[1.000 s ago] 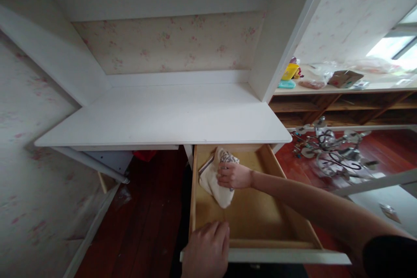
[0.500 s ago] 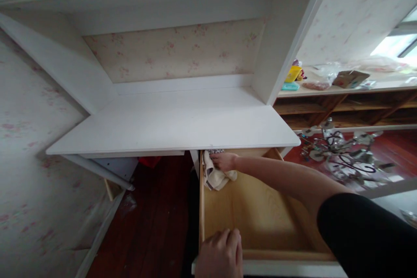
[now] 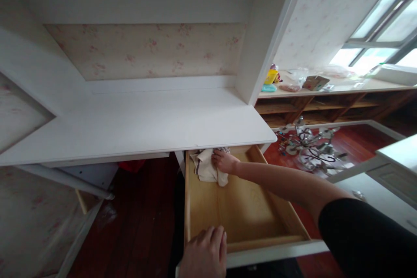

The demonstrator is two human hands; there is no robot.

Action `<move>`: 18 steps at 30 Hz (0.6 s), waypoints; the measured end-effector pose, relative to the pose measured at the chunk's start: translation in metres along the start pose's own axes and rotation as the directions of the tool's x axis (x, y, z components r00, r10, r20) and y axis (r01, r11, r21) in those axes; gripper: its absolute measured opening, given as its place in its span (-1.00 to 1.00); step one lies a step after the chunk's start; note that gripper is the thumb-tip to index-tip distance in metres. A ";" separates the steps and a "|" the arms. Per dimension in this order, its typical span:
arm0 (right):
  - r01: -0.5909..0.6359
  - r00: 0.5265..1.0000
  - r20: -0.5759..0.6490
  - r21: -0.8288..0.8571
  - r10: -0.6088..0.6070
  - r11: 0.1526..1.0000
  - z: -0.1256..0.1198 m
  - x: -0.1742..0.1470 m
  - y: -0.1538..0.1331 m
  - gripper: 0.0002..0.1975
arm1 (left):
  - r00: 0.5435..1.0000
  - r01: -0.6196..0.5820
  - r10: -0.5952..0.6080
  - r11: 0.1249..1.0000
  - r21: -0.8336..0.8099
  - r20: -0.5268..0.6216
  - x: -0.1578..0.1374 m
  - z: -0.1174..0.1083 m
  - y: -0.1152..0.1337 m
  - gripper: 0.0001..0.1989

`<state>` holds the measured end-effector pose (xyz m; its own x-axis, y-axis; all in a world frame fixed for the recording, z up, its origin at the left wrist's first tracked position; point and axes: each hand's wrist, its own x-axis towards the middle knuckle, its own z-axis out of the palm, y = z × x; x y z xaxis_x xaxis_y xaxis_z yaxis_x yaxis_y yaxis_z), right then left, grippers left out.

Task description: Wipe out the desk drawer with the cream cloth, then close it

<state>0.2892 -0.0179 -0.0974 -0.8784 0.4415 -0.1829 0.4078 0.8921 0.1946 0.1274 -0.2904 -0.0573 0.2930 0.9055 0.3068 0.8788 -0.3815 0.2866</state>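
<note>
A cream-coloured, crumpled fabric cloth with a darker patterned part (image 3: pixel 206 167) is being grasped by the fingers of the right hand (image 3: pixel 224 161), which are being bent over it, and it is being pressed, as it seems, on the floor of a pale-brown, box-shaped wooden drawer (image 3: pixel 237 213). The cloth is being spread under these fingers, to their left and also toward their near side, while the far left corner of the drawer is being left just beyond them. By the left hand (image 3: pixel 205 252), well nearer than the right fingers, the left end of a white, straight front panel (image 3: pixel 276 249) is being covered; its fingers are being curled over the top edge, but whether a firm grip is being applied or only a rest is being taken cannot be told. For good wiping, which is probably being done here, an even pressure through the flat of the fingers is being called for, and the loose folds at their left are best being gathered under the palm. Care is also being required for the knuckles, since a white, smooth wooden desk top (image 3: pixel 146 121) is being extended just above and beyond them. Steadiness of the drawer is presumably being provided by the left fingers.
</note>
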 end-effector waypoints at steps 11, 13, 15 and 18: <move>-0.313 0.897 0.285 -0.130 0.338 0.941 -0.002 -0.132 0.023 -0.76 | 0.948 0.051 -0.047 0.999 -0.004 0.314 0.001 -0.024 0.008 -0.64; -0.313 0.884 0.328 -0.116 0.334 0.943 -0.009 -0.136 0.017 -0.82 | 0.953 0.044 -0.043 0.999 0.003 0.301 0.000 -0.025 0.009 -0.64; -0.312 0.869 0.375 -0.089 0.322 0.946 -0.019 -0.138 0.006 -0.83 | 0.971 0.016 -0.020 1.000 0.016 0.238 -0.001 -0.024 0.009 -0.63; -0.318 0.839 0.457 -0.031 0.296 0.948 -0.035 -0.148 -0.019 -0.83 | 0.993 -0.031 0.030 0.999 0.008 0.115 -0.001 -0.023 0.009 -0.63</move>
<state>0.4029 -0.1031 -0.0406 -0.5023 0.6787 -0.5358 0.6581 0.7020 0.2723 0.1263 -0.2996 -0.0341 0.3604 0.9092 0.2087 0.8725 -0.4077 0.2695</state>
